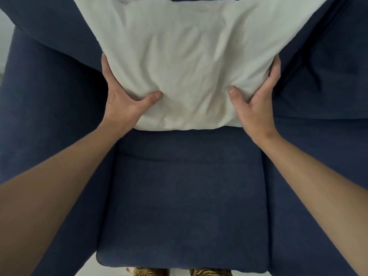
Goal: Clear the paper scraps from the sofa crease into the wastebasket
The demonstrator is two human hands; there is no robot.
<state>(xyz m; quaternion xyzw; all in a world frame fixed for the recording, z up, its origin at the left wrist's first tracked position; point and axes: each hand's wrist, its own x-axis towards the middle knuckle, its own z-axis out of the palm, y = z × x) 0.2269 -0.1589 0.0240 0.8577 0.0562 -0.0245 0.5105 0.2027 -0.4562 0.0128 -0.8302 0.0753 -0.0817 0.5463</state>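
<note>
Two thumbs dug into the front of a wrinkled off-white fabric cushion [187, 62], the fingers [104, 63] wrapped behind its edges, so the left hand [121, 96] and right hand [256, 104] both clutched it. It leaned against the back of the navy blue upholstered sofa [187, 196]. Paper scraps and wastebasket were not visible.

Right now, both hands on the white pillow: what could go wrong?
The white pillow covers the back crease of the navy sofa, so scraps may be hidden; lifting fast could flick them deeper or onto the floor. Left hand and right hand are both full, leaving none free to collect. No wastebasket is in view.
</note>
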